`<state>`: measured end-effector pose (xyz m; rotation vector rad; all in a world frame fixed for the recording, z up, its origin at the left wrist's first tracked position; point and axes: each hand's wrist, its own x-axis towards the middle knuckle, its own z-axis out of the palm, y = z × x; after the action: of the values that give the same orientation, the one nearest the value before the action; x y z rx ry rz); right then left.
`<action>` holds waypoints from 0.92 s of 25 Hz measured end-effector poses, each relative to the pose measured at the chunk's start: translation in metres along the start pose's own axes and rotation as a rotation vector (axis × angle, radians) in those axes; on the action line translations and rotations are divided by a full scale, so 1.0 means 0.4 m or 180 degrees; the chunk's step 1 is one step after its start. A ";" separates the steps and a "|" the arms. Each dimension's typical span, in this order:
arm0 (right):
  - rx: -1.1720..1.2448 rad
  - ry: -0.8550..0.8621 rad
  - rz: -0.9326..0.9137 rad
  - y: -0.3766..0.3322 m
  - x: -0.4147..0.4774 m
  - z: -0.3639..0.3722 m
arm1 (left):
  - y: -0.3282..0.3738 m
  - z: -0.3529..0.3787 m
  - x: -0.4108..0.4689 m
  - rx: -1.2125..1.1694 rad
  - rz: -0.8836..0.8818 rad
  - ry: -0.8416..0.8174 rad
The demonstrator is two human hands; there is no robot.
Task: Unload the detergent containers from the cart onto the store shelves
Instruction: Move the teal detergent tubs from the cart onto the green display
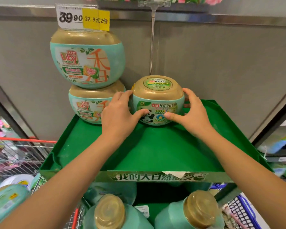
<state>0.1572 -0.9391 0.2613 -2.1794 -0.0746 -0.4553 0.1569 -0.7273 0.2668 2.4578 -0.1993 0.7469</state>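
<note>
On the shelf [155, 154] at 12 o'clock, the detergent tub [158, 103] stands upright. Left hand [119, 116] and right hand [191, 113] clasp its sides, fingers [143, 112] curled round it. Probably squaring it label-forward beside the stacked tubs [87, 63] at 10 o'clock.

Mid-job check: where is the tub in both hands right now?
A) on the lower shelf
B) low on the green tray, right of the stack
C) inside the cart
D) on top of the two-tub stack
B: the tub, gripped by the left hand and the right hand, has its base down at the green tray, just right of the two-tub stack.
</note>
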 end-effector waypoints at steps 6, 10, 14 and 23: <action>0.0123 0.0407 -0.0026 -0.061 -0.072 -0.021 | -0.022 -0.091 -0.050 -0.1435 -0.0493 -0.0392; 0.0756 0.0316 -0.0339 -0.156 -0.202 0.005 | -0.067 -0.223 -0.206 -0.1999 -0.0365 -0.0060; 0.1191 -0.0345 -0.0554 -0.280 -0.353 0.123 | -0.175 -0.348 -0.377 -0.1913 -0.0588 -0.0026; 0.1445 -0.2068 -0.0260 -0.496 -0.706 0.592 | -0.622 -0.677 -0.766 -0.0800 -0.1574 0.0054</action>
<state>-0.0785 -0.6014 0.1857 -1.7933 -0.5666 0.2282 -0.1532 -0.3761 0.1678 2.1316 0.2964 0.4898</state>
